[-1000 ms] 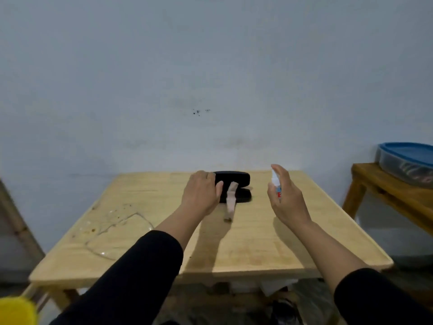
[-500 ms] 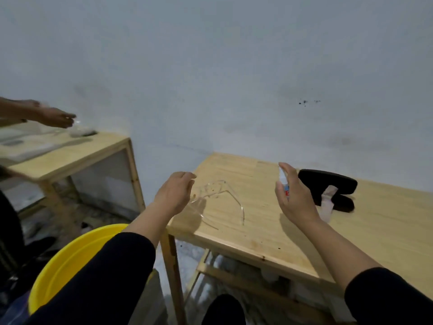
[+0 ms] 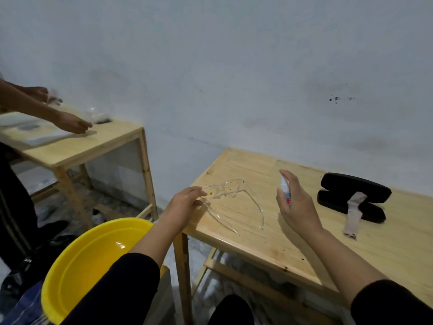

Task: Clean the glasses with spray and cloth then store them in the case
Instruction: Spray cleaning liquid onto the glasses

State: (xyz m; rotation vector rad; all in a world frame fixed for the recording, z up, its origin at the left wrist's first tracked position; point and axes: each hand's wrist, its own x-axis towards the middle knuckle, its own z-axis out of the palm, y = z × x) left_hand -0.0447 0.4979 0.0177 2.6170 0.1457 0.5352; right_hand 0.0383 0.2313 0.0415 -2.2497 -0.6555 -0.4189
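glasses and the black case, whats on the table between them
In the head view, the right hand holding the spray bottle hovers between the glasses and the case.

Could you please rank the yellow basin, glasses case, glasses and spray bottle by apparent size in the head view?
1. Yellow basin, though it is nearest the camera.
2. Glasses case and glasses: too similar to rank.
3. Spray bottle, mostly hidden by the right hand.

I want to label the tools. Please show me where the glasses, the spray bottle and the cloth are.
glasses (image 3: 230, 187): head view, on the stained right lens.
spray bottle (image 3: 284, 185): head view, on its white top above the fingers.
cloth (image 3: 353, 214): head view, on the strip's middle.
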